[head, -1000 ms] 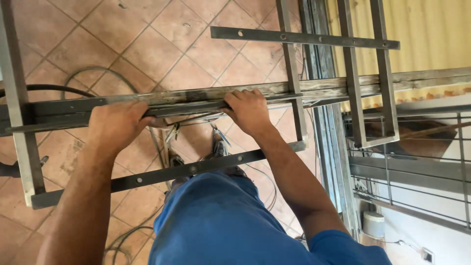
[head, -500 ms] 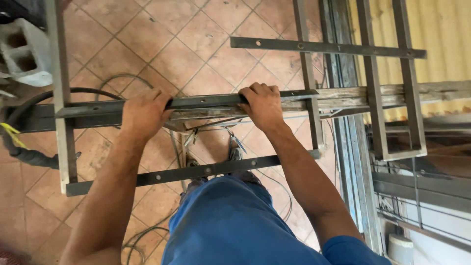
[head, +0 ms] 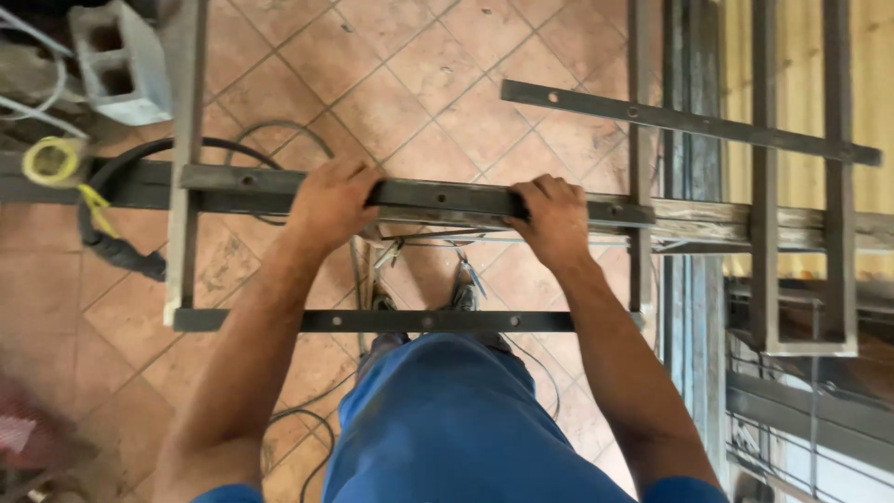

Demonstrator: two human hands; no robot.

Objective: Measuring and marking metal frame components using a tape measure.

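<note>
A dark steel frame of flat bars [head: 438,197] lies across a work stand in front of me, above a tiled floor. My left hand [head: 328,200] grips the frame's upper crossbar near its left part. My right hand [head: 557,219] grips the same crossbar farther right, fingers curled over its top edge. A lower crossbar [head: 372,321] with small holes runs near my thighs. The frame's left upright [head: 184,158] and right upright [head: 639,149] stand on either side of my arms.
A grey concrete block [head: 121,61] sits at the top left. Black cables [head: 121,247] and a yellow tape roll [head: 51,160] lie at the left. A second barred frame [head: 801,186] and a metal grille [head: 801,410] fill the right side.
The frame has shifted right and down in view, with both hands still clamped on its upper crossbar. The concrete block and cables at the left have come into sight.
</note>
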